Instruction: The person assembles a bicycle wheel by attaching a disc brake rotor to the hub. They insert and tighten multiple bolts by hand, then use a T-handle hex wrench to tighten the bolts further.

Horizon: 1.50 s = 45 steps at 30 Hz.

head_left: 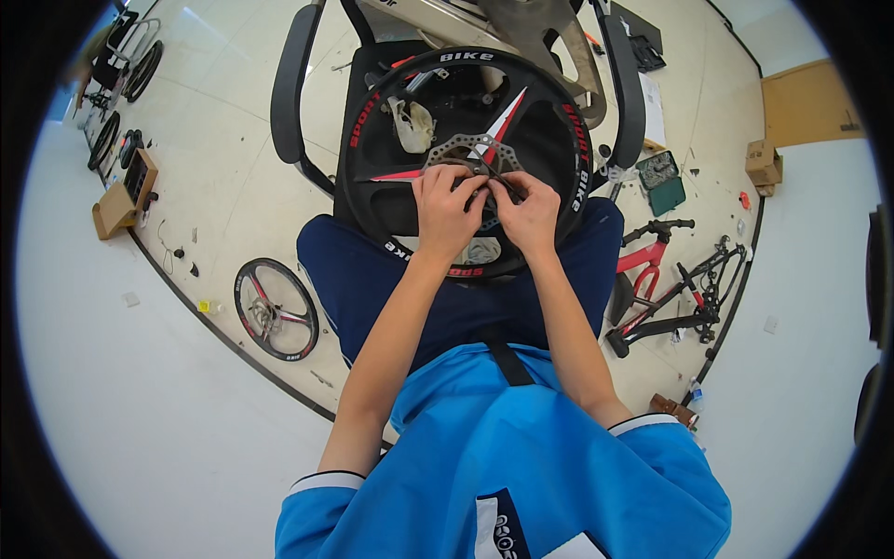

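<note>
A black bicycle wheel (pixel 358 196) with red and white spokes lies on my lap and against the chair in front of me. A silver brake disc (pixel 456 149) with holes sits at its middle. Over the hub, my left hand (pixel 447 210) is closed, fingertips pinched together; what they hold is too small to make out. Close beside it, my right hand (pixel 529 212) is closed around a thin dark tool (pixel 504 184), its tip near the hub. The fingers partly hide the hub and the disc's lower half. A crumpled pale plastic bag (pixel 413 126) shows through the wheel's opening.
A black office chair's armrests (pixel 291 88) flank the wheel, with a grey metal frame (pixel 466 23) behind. On the floor lie another wheel (pixel 275 309) at left, a red bicycle frame (pixel 652 261) at right, a green tool case (pixel 665 196), cardboard boxes (pixel 764 166) and scattered small parts.
</note>
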Available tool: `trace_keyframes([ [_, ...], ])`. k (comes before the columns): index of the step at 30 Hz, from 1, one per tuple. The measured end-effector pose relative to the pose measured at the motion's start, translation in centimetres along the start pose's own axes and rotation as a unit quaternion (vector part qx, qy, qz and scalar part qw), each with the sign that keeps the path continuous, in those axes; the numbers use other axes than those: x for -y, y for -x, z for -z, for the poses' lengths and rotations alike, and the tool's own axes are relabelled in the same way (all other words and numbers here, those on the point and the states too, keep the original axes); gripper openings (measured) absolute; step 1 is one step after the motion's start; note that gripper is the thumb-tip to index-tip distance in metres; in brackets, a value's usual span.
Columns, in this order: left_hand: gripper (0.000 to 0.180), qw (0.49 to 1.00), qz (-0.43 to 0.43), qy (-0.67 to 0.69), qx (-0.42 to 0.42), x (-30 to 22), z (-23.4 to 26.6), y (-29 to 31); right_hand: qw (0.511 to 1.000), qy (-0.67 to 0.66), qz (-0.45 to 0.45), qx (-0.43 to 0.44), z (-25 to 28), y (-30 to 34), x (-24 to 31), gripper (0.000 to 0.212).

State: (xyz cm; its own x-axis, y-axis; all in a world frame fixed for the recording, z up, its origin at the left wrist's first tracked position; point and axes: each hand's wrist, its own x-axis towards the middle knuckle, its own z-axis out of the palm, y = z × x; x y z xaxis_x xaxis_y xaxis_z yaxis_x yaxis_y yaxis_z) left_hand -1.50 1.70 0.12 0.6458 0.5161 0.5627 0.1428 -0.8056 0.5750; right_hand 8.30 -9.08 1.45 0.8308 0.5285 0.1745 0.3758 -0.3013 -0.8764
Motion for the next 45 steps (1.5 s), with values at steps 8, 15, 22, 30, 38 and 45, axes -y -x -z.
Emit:
trace_keyframes([
  [8, 0.019, 1.000, -0.015, 0.008, -0.012, 0.0, -0.3, -0.1, 0.991, -0.084, -0.094, 0.053, 2.2, -0.7, -0.8, 0.024],
  [15, 0.021, 0.998, -0.039, 0.007, -0.046, 0.3, -0.8, 0.1, 0.943, -0.277, -0.176, 0.048, 4.7, -0.1, -0.2, 0.026],
  [22, 0.022, 0.998, -0.036, 0.015, -0.048, 0.4, -1.0, 0.3, 0.959, -0.234, -0.151, 0.058, 4.0, 0.1, -0.2, 0.021],
  [30, 0.021, 0.999, -0.019, 0.030, -0.039, 0.3, -1.1, 0.3, 0.985, -0.169, -0.037, 0.024, 2.6, 0.4, 0.8, 0.013],
  [38, 0.026, 0.999, -0.013, 0.037, -0.020, 0.7, -0.9, 0.6, 0.968, 0.027, 0.248, 0.034, 3.0, -0.2, 1.9, 0.016],
  [45, 0.032, 0.999, -0.005, 0.041, -0.005, 0.7, -0.9, 0.8, 0.961, 0.041, 0.270, 0.043, 2.4, 0.5, 1.9, 0.019],
])
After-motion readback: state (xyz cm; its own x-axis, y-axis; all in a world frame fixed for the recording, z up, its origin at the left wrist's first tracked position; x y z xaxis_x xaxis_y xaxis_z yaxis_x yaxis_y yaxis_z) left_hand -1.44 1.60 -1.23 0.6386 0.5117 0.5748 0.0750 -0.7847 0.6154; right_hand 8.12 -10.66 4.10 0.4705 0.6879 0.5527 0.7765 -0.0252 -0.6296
